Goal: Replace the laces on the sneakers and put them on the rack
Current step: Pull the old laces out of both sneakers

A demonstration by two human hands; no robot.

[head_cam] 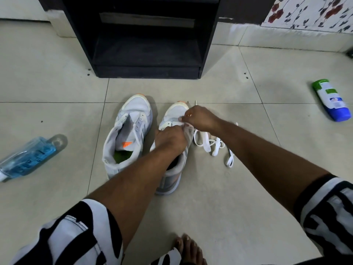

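Observation:
Two grey-white sneakers with orange toe tips stand side by side on the tiled floor. The left sneaker [127,136] is unlaced, its tongue pulled up. My left hand [171,139] grips the tongue area of the right sneaker [174,113] and covers its middle. My right hand [200,118] pinches a white lace [208,143] at the eyelets near the toe. The rest of that lace lies in loose loops on the floor right of the shoe. The dark shoe rack [147,54] stands behind the sneakers, its low shelf bare.
A blue clear bottle [28,159] lies on the floor at the left. A white bottle with green cap and blue base [331,99] lies at the right. My bare foot [188,249] rests near the bottom edge. A floral cloth [313,12] hangs at the top right.

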